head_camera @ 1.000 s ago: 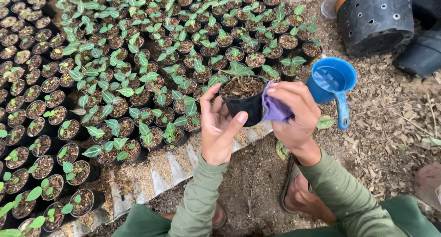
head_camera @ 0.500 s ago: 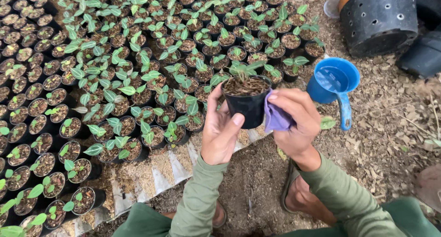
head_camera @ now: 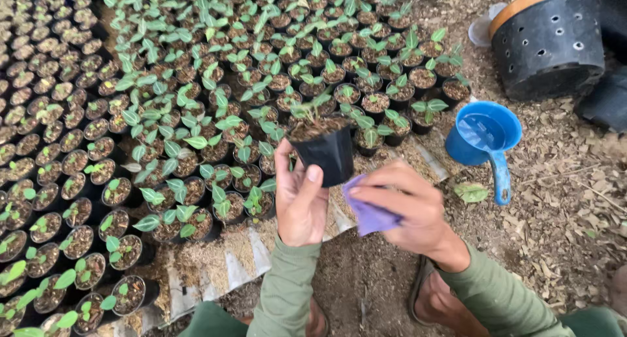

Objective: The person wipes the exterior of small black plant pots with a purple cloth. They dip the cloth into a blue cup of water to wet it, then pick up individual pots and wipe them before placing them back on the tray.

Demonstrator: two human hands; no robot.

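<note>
Right hand [head_camera: 408, 209]: fingers closed on purple cloth [head_camera: 368, 214], pinched firm; cloth edge just beside lower right wall of small black pot [head_camera: 326, 153], contact not clear.

Left hand [head_camera: 300, 196]: wrapped on pot's left side, thumb up front wall, gripping. Pot held upright above ground, long axis vertical, soil-filled, small seedling [head_camera: 307, 108] on top. Pot lies up-left of cloth hand; left hand nearer.

Blue scoop [head_camera: 484, 138]: on ground right of pot, handle pointing toward person.

Beyond: bed of potted seedlings [head_camera: 196, 102]; large perforated black pot [head_camera: 547, 40] far right.
</note>
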